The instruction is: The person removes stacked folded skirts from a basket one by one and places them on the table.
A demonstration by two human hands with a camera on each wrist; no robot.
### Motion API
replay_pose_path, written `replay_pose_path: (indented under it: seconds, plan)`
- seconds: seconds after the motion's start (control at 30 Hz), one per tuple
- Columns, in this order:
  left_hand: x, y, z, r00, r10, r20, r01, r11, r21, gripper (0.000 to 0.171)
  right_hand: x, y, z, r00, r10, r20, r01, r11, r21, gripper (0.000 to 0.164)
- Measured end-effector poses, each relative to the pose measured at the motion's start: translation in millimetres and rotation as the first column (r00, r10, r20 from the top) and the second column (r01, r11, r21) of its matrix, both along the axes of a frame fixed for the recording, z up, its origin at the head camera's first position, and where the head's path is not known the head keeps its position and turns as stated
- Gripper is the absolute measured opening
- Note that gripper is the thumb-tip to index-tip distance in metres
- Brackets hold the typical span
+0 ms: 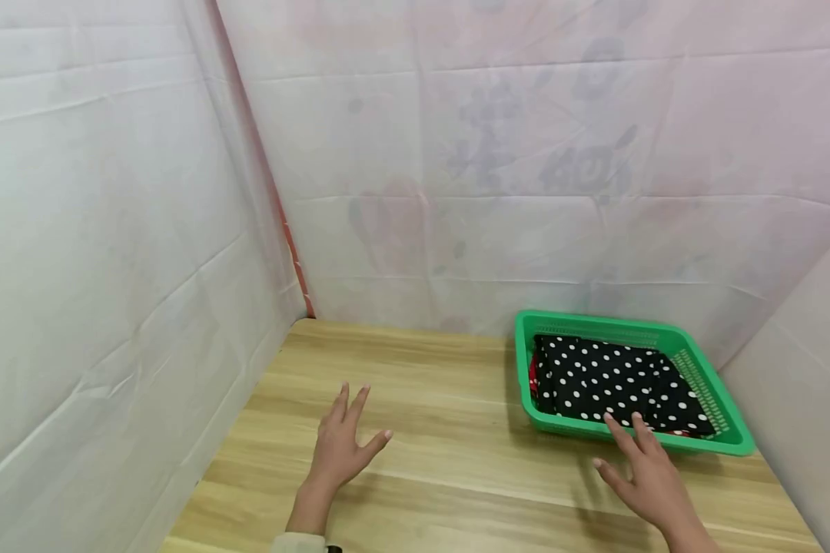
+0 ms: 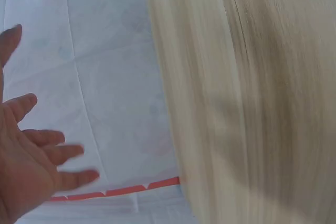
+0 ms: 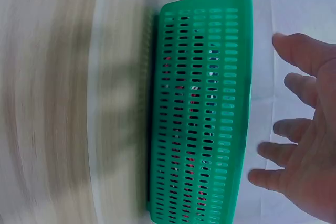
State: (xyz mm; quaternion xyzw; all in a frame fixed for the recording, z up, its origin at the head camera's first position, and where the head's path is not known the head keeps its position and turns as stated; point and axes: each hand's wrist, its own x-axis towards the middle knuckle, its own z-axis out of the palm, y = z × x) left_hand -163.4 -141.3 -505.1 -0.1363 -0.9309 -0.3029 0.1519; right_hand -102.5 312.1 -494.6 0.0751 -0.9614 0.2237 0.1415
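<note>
A green plastic basket (image 1: 708,369) with slotted walls stands at the back right of the wooden table (image 1: 415,384). Inside it lies folded black cloth with white polka dots (image 1: 605,380), and bits of red fabric (image 1: 533,376) show at its edges. My right hand (image 1: 650,484) hovers at the basket's near rim with fingers spread, holding nothing. In the right wrist view the basket's side wall (image 3: 202,108) is close beside those fingers. Over the left part of the table my left hand (image 1: 339,449) is held with fingers apart and nothing in it.
White sheeting (image 1: 456,169) hangs behind the table, with more sheeting at the left (image 1: 111,269) and right (image 1: 809,369) sides. A red strip (image 1: 277,200) runs down the back left corner. A pale sleeve (image 1: 299,544) shows at the left wrist.
</note>
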Motion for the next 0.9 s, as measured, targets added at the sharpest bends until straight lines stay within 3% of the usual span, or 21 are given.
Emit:
replay_pose_path:
  seconds: [0.1,0.2,0.3,0.4,0.5,0.6,0.73,0.9]
  plan:
    - [0.8,1,0.4,0.996,-0.046,0.072,0.037,0.991,0.131,0.084,1.0,-2,1.5,1.000,0.022,-0.015,-0.023,0.994,-0.106,0.079]
    - [0.1,1,-0.7,0.993,-0.086,0.080,0.065,0.971,0.230,0.080,1.0,-5,-0.5,0.998,0.030,-0.063,-0.041,0.982,-0.187,0.080]
    - [-1.4,2,-4.3,0.991,-0.130,0.032,0.112,0.937,0.332,0.068,2.5,-9,-3.7,0.996,-0.002,-0.084,-0.018,0.972,-0.235,0.079]
    - [-1.1,5,-7.8,0.986,-0.168,0.019,0.142,0.884,0.445,0.059,4.9,-16,-5.3,0.999,-0.021,-0.045,0.005,0.941,-0.339,0.073]
    - [4.5,8,-6.3,0.981,-0.190,0.034,0.144,0.839,0.525,0.055,7.0,-21,-7.1,1.000,0.001,0.005,0.002,0.875,-0.485,0.069]
    - [12.2,12,3.3,0.978,-0.203,0.044,0.144,0.815,0.562,0.052,6.9,-23,-9.3,0.999,0.043,0.034,-0.013,0.789,-0.614,0.066]
    - [20.3,16,14.7,0.972,-0.220,0.084,0.135,0.813,0.566,0.052,7.2,-22,-12.4,0.996,0.079,0.044,-0.024,0.702,-0.712,0.062]
    - [22.6,17,17.7,0.968,-0.214,0.129,0.101,0.809,0.579,0.055,6.6,-21,-13.4,0.995,0.099,0.022,-0.048,0.649,-0.759,0.058]
